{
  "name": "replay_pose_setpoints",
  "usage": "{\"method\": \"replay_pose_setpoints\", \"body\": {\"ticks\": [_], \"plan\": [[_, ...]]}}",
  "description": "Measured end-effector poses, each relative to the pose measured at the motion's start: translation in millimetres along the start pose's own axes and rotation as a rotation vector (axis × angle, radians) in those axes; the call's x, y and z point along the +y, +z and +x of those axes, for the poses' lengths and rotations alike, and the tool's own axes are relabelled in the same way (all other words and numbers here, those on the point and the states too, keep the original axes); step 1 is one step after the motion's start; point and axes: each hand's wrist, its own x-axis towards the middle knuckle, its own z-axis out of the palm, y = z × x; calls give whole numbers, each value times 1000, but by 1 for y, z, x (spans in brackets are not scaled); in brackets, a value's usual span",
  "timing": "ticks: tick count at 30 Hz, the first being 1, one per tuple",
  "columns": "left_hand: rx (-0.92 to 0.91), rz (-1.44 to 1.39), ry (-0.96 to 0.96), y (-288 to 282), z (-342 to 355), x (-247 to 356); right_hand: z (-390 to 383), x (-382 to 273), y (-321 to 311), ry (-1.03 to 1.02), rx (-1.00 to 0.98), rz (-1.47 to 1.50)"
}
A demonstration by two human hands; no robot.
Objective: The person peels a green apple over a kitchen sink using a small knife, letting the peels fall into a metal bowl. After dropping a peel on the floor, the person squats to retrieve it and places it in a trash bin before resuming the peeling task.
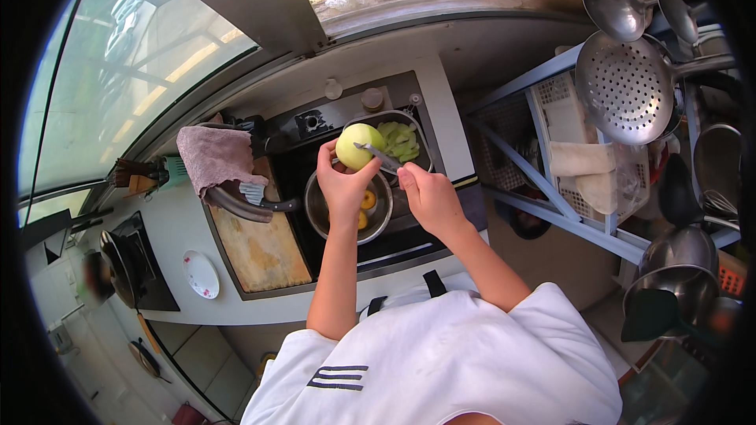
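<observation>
My left hand [344, 189] grips a smooth, round, pale green apple [358, 147] from below, fingers curled round its side. In my right hand [431, 198] is a slim, grey metal peeler [380, 157], its tip against the apple's front. Both hands are above a round steel bowl [380, 224], partly hidden by my left hand and wrist. Inside it lie yellow-orange round pieces [367, 201]. Behind the right hand, a rectangular steel tray [426, 145] holds a heap of green peelings or slices [399, 140].
Left of the bowl lies a worn cutting board [260, 248], with a black-handled knife [281, 205] by its far end. A pinkish cloth [216, 159] hangs nearby. Farther left is a white plate [201, 274]. At the right, a blue-grey rack [543, 177] stands beside hanging ladles and a skimmer [626, 86].
</observation>
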Motion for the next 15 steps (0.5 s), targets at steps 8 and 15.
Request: {"method": "replay_pose_setpoints", "body": {"ticks": [8,15], "plan": [[-94,-14,-79,-3,-10,8,3,14,9,9,41,67],[-108,2,-135,-17,-2,-1,25,23,13,62,-40,67]]}}
